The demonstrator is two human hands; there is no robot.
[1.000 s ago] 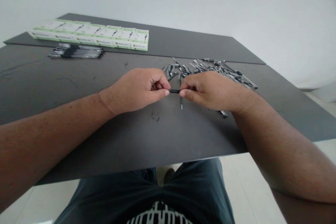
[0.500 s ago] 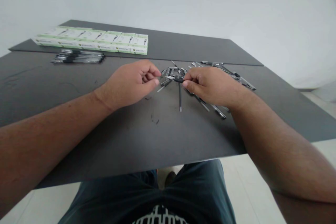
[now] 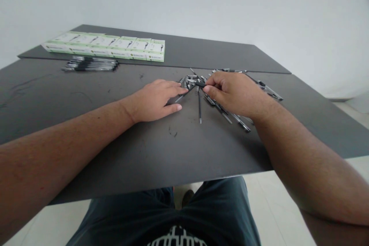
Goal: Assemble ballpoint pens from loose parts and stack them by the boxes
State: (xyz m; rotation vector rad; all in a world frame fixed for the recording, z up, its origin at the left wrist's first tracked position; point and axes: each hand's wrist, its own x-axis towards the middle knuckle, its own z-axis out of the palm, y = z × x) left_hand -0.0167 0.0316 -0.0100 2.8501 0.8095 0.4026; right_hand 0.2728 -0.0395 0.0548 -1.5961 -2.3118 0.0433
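My right hand [image 3: 233, 90] pinches a pen [image 3: 200, 83] with a black grip between thumb and fingertips, its tip end pointing left. Most of the pen's back part is hidden in the hand. My left hand [image 3: 155, 100] holds nothing; its fingers are stretched out, low over the table, with the fingertips at the left side of a loose heap of pen parts [image 3: 186, 78]. Just below the held pen a dark pen refill [image 3: 200, 109] lies pointing towards me. Several more barrels [image 3: 241, 123] stick out from under my right hand.
Far left on the grey table [image 3: 161, 146], a row of green-and-white boxes [image 3: 112, 48] stands near the back. In front of them lies a bundle of pens [image 3: 90, 64]. More pens [image 3: 269, 90] lie beyond my right hand, and a white wall [image 3: 184, 0] rises behind.
My left hand's curled fingers have straightened, and it has come down and right to the heap's edge. The right hand still holds the pen in nearly the same place. The view shifted slightly.
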